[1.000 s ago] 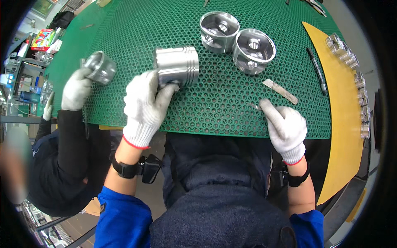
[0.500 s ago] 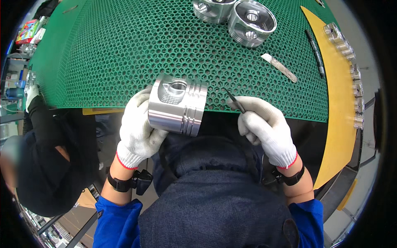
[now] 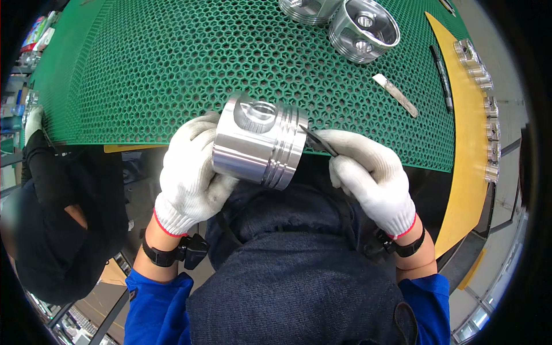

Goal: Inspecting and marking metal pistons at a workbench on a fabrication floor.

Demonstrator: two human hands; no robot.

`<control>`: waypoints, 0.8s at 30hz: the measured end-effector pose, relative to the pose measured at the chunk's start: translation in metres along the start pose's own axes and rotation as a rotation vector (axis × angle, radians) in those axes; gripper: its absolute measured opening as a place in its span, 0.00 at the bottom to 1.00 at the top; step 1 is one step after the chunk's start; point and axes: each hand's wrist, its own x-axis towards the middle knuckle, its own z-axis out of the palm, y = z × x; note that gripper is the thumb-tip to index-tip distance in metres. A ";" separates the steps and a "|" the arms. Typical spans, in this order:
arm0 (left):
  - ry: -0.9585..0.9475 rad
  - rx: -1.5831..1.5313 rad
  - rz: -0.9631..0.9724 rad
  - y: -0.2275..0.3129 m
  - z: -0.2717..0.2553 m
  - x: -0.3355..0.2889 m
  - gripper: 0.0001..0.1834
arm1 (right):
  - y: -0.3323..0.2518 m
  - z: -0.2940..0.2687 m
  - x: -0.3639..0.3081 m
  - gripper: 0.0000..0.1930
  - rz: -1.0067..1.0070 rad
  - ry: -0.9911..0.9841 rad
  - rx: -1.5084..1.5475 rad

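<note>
While two grips hold — one piston, one tool

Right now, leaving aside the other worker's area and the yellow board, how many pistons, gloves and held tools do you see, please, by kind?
Pistons: 3 (1 in left hand, 2 on mat)
White gloves: 2
Dark tool in right hand: 1
Total: 6

Left-side head-worn fisheye, looking steeply down over the green mat
</note>
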 end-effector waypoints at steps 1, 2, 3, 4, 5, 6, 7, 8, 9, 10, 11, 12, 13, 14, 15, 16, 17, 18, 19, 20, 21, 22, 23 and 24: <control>-0.001 -0.003 0.002 0.001 -0.001 0.002 0.18 | 0.006 0.000 0.001 0.16 -0.223 0.038 -0.169; -0.034 -0.007 -0.041 0.002 -0.002 0.004 0.18 | 0.010 0.000 0.003 0.16 -0.351 0.092 -0.252; -0.066 -0.007 -0.085 0.004 -0.005 0.007 0.17 | 0.010 -0.002 0.006 0.16 -0.351 0.093 -0.252; -0.069 -0.020 -0.134 0.007 -0.006 0.011 0.16 | 0.010 -0.004 0.009 0.17 -0.448 0.117 -0.355; -0.069 -0.019 -0.131 0.009 -0.007 0.014 0.16 | 0.010 -0.006 0.010 0.18 -0.544 0.141 -0.459; -0.073 -0.085 -0.193 0.010 -0.007 0.017 0.14 | 0.008 -0.009 0.011 0.18 -0.547 0.142 -0.460; -0.078 -0.152 -0.254 0.011 -0.007 0.020 0.13 | 0.004 -0.012 0.011 0.20 -0.537 0.126 -0.580; -0.014 -0.152 -0.226 0.012 -0.004 0.027 0.09 | 0.002 -0.014 0.012 0.21 -0.526 0.109 -0.700; -0.015 -0.154 -0.221 0.014 -0.005 0.031 0.09 | 0.002 -0.015 0.013 0.21 -0.526 0.114 -0.702; -0.036 -0.138 -0.273 0.016 -0.006 0.034 0.08 | 0.002 -0.017 0.014 0.21 -0.548 0.142 -0.753; -0.057 -0.122 -0.325 0.017 -0.006 0.037 0.07 | 0.002 -0.018 0.015 0.21 -0.570 0.169 -0.804; -0.025 -0.078 -0.250 0.013 -0.003 0.040 0.06 | 0.001 -0.019 0.017 0.21 -0.571 0.172 -0.806; -0.023 -0.079 -0.247 0.013 -0.003 0.043 0.06 | 0.000 -0.021 0.018 0.22 -0.586 0.182 -0.838; -0.018 -0.062 -0.243 0.013 -0.003 0.046 0.07 | -0.001 -0.022 0.019 0.22 -0.600 0.193 -0.870; -0.014 -0.045 -0.238 0.013 -0.002 0.049 0.07 | -0.001 -0.024 0.020 0.22 -0.601 0.196 -0.873; -0.012 -0.045 -0.235 0.012 -0.002 0.051 0.07 | -0.001 -0.025 0.020 0.21 -0.608 0.199 -0.869; -0.009 -0.064 -0.252 0.011 -0.001 0.054 0.07 | -0.001 -0.027 0.021 0.21 -0.613 0.202 -0.865; -0.006 -0.080 -0.272 0.011 0.000 0.056 0.08 | 0.000 -0.027 0.022 0.21 -0.616 0.202 -0.865; -0.005 -0.077 -0.273 0.012 -0.001 0.059 0.08 | 0.002 -0.026 0.023 0.21 -0.640 0.199 -0.892; -0.012 -0.092 -0.297 0.015 -0.002 0.063 0.08 | 0.003 -0.026 0.025 0.20 -0.664 0.196 -0.920; -0.020 -0.111 -0.321 0.015 -0.002 0.066 0.09 | 0.002 -0.027 0.025 0.20 -0.663 0.197 -0.923; -0.019 -0.114 -0.320 0.014 -0.001 0.068 0.09 | 0.002 -0.027 0.025 0.20 -0.676 0.208 -0.947; -0.009 -0.134 -0.333 0.013 0.000 0.069 0.10 | 0.002 -0.027 0.025 0.20 -0.689 0.220 -0.972; 0.002 -0.152 -0.347 0.012 0.001 0.071 0.11 | 0.002 -0.028 0.025 0.20 -0.691 0.220 -0.972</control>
